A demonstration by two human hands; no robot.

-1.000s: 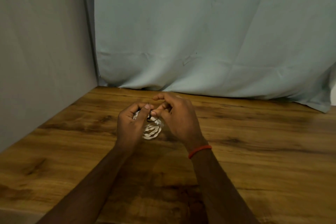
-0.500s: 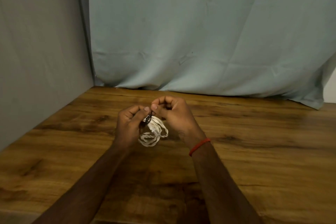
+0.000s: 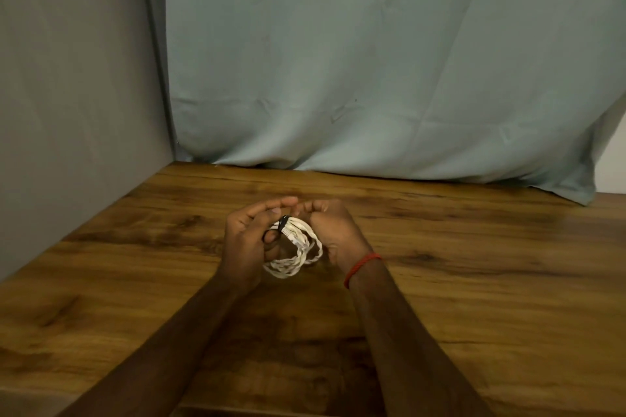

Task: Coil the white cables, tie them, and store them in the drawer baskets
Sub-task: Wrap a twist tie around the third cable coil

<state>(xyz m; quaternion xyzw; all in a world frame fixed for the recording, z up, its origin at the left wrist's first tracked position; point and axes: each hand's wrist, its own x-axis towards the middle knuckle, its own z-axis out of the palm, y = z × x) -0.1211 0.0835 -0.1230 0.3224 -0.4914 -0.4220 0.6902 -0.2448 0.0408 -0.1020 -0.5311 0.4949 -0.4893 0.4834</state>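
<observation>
A coiled white braided cable [image 3: 298, 254] hangs between my two hands just above the wooden table [image 3: 474, 281]. A black tie [image 3: 283, 223] wraps the top of the coil, and its loop runs round a finger of my left hand [image 3: 250, 237]. My left hand holds the coil from the left with its fingers curled. My right hand [image 3: 333, 230], with a red thread on its wrist, grips the coil's right side, fingertips meeting the left hand's above the tie. No drawer or basket is in view.
A pale green cloth [image 3: 372, 78] hangs behind the table's far edge. A grey wall panel [image 3: 74, 95] closes off the left side. The table's near edge lies at the bottom of the frame.
Both hands lifted the coil and turned it, so the loops now hang open and the black tie shows at the top. The camera tilted down a little.
</observation>
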